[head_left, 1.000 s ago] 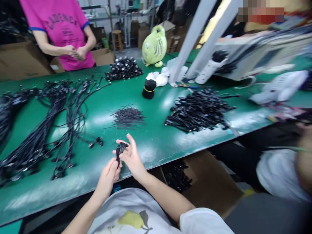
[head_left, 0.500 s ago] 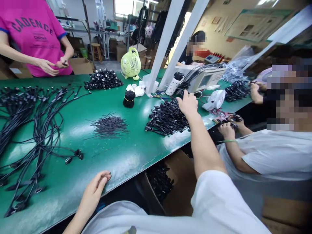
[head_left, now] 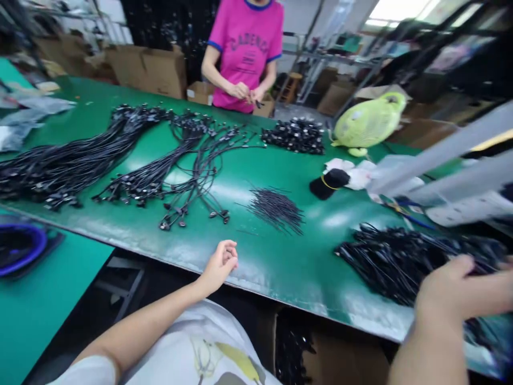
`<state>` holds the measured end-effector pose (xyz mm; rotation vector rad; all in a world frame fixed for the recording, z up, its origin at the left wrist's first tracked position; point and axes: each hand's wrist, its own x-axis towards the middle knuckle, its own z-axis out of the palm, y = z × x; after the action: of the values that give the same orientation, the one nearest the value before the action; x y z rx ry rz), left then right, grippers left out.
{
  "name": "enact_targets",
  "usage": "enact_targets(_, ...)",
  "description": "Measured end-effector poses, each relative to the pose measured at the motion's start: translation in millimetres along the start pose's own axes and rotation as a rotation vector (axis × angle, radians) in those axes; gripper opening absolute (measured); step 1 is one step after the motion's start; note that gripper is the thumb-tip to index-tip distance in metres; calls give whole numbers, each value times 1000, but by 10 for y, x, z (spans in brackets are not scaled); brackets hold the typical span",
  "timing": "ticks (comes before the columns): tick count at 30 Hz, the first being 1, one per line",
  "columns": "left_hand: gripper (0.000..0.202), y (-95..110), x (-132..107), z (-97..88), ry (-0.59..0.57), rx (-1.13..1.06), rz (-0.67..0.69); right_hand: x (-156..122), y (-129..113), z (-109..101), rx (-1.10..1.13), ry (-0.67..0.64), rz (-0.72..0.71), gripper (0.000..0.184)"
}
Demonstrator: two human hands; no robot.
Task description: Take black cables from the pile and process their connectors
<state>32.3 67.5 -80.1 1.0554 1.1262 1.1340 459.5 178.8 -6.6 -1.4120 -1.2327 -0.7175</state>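
My left hand [head_left: 222,263] rests by the near edge of the green table [head_left: 260,272], its fingers loosely curled with a gap to the thumb, and I see nothing in it. Beyond it lies a loose heap of thin dark ties [head_left: 276,209]. At the right, my right hand [head_left: 460,286] is over a pile of coiled black cables [head_left: 393,262]. It is smeared by motion, with its fingertips near the frame edge. Whether it holds a cable is not clear.
Long black cables [head_left: 100,147] spread over the table's left. Farther back are a heap of black connectors [head_left: 294,135], a green fan [head_left: 371,123] and a banded black bundle [head_left: 328,183]. A person in pink [head_left: 248,48] works across the table. Below the edge stands a carton [head_left: 344,358].
The view has swung left, showing more cables on that side. My right hand remains by the coiled cable pile, now blurred. My left hand's fingers are more curled.
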Motion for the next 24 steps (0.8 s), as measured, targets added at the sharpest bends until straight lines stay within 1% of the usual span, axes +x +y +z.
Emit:
enact_targets(1, 26, -11, 17, -28, 41, -48, -15, -231, -370, 16, 23, 9, 10, 30)
enact_targets(2, 19, -9, 28, -66, 64, -74, -31, -480, -763, 17, 119, -246, -31, 30)
enact_targets(4, 16, 32, 22, -179, 76, -70, -55, -951, -1526, -14, 413, -668, -160, 25)
enact_targets(5, 14, 66, 4, -255, 84, -44, -52, -1139, -1860, -30, 523, -755, -229, 21)
enact_targets(6, 12, 104, -22, -343, 103, -3, -36, -1284, -2145, -38, 608, -811, -231, 19)
enact_targets(7, 10, 141, -56, -444, 131, 50, -11, -1388, -2376, -33, 681, -841, -207, 18)
enact_targets(9, 8, 193, -133, -667, 217, 149, 39, -1507, -2689, 27, 781, -849, -73, 17)
enact_targets(10, 9, 205, -173, -780, 273, 174, 53, -1544, -2786, 79, 815, -855, -7, 17)
enact_targets(11, 9, 206, -211, -888, 329, 179, 61, -1578, -2856, 137, 836, -871, 25, 17)
enact_targets(12, 11, 199, -247, -984, 375, 168, 66, -1616, -2907, 195, 846, -903, 15, 17)
enact_targets(14, 14, 171, -313, -1127, 417, 141, 70, -1708, -2976, 272, 844, -987, -108, 18)
enact_targets(16, 17, 138, -375, -1199, 398, 162, 68, -1806, -3017, 260, 811, -1061, -269, 21)
enact_targets(17, 18, 121, -401, -1216, 380, 199, 67, -1846, -3029, 230, 783, -1084, -325, 23)
enact_targets(19, 21, 82, -426, -1238, 348, 309, 81, -1882, -3027, 186, 696, -1106, -370, 24)
enact_targets(21, 24, 25, -403, -1265, 330, 456, 130, -1807, -2944, 243, 574, -1125, -360, 22)
enact_targets(22, 24, -9, -379, -1279, 314, 536, 173, -1709, -2850, 312, 499, -1128, -342, 21)
enact_targets(24, 24, -78, -332, -1296, 306, 714, 248, -1380, -2535, 491, 323, -1111, -276, 21)
